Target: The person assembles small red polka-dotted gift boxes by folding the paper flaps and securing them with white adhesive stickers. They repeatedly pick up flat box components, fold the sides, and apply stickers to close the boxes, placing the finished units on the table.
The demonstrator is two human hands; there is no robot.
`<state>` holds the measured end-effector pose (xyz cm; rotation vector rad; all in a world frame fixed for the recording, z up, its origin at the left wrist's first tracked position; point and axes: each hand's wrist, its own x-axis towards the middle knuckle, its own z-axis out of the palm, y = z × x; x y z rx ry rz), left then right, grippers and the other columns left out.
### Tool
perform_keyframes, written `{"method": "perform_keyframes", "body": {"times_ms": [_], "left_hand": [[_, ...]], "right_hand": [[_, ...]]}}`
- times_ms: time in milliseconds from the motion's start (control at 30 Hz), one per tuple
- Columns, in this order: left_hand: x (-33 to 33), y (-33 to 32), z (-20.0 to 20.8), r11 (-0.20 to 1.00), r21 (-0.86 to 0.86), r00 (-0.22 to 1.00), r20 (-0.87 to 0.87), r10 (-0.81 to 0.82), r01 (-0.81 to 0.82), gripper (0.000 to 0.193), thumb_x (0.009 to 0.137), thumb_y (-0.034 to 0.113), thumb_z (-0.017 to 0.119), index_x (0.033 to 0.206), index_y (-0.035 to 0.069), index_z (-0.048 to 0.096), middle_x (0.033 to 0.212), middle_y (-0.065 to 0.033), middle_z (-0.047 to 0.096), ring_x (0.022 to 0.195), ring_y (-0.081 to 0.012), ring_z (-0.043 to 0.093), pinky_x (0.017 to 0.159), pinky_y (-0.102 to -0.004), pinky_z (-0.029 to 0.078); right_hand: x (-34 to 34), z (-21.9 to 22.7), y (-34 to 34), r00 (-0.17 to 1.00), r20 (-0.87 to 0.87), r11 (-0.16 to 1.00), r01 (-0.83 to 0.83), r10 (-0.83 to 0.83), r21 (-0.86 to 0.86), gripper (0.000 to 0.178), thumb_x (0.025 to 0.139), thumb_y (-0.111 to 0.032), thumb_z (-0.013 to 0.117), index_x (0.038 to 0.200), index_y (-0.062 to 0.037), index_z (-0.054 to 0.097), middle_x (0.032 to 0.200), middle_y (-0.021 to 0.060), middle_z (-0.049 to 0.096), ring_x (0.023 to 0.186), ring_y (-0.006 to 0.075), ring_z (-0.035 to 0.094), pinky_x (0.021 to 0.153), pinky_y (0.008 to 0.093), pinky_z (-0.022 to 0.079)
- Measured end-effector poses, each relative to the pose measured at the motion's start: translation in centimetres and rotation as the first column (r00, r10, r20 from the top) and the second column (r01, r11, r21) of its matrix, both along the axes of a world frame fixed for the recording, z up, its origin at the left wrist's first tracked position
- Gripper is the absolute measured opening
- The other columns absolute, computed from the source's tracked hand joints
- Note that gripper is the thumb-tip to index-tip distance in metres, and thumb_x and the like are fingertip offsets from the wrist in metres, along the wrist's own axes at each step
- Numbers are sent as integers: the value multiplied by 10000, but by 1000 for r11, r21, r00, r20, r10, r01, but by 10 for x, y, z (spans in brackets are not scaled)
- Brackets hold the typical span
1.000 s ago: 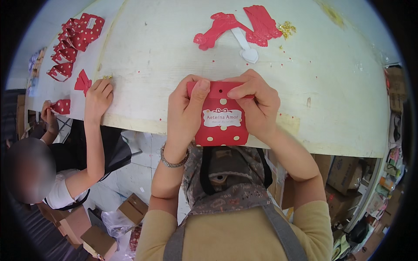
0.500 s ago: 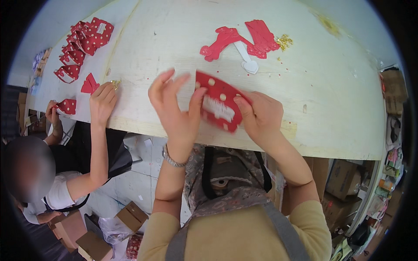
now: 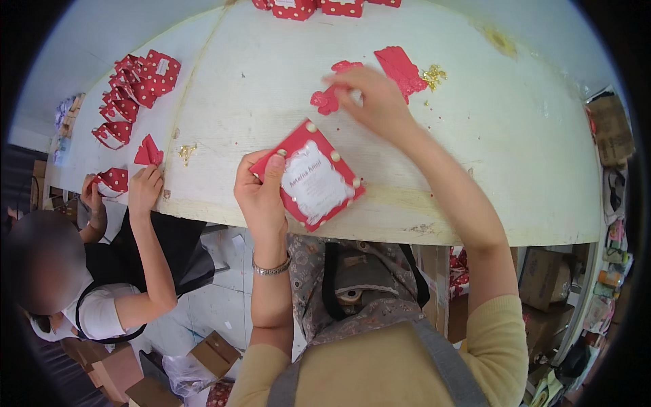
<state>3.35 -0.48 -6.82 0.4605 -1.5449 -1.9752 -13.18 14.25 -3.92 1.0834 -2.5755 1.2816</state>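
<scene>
Presently, the red dotted card (image 3: 308, 175) is gripped in the left hand (image 3: 261, 197) at the desk (image 3: 271, 74) edge, long axis tilted, while the right hand (image 3: 373, 102), reached beyond it, pinches a red cutout (image 3: 329, 98).

free: bare white table (image 3: 475, 156) right of your right hand (image 3: 373, 102), open to the edge | blocked ahead: red cutouts (image 3: 400, 68), gold glitter (image 3: 434, 74), dotted boxes (image 3: 319, 7) at the far rim | left: folded red pieces (image 3: 135, 88), a co-worker's hand (image 3: 144, 190) | near edge: your left hand (image 3: 261, 193) with the dotted card (image 3: 312, 178)
</scene>
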Motion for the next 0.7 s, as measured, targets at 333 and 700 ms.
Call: {"method": "perform_keyframes", "body": {"times_ms": [333, 700], "left_hand": [[-16, 11, 4, 908, -410, 996, 7, -88, 84, 147, 922, 37, 601, 1059, 3, 560, 963, -47, 634, 850, -62, 555, 751, -199, 446], [-30, 17, 6, 895, -225, 914, -36, -404, 386, 260, 908, -20, 558, 1166, -30, 581, 1043, -60, 646, 937, -96, 594, 833, -228, 485]], "right_hand": [[-54, -40, 31, 698, -705, 992, 108, -123, -66, 189, 764, -80, 680, 952, -97, 696, 1010, 16, 665, 881, 203, 619, 683, 304, 537], [34, 13, 36, 539, -787, 941, -302, 299, 151, 285, 725, -67, 665, 1002, 2, 663, 1095, 82, 621, 945, 230, 634, 677, 310, 553]]}}
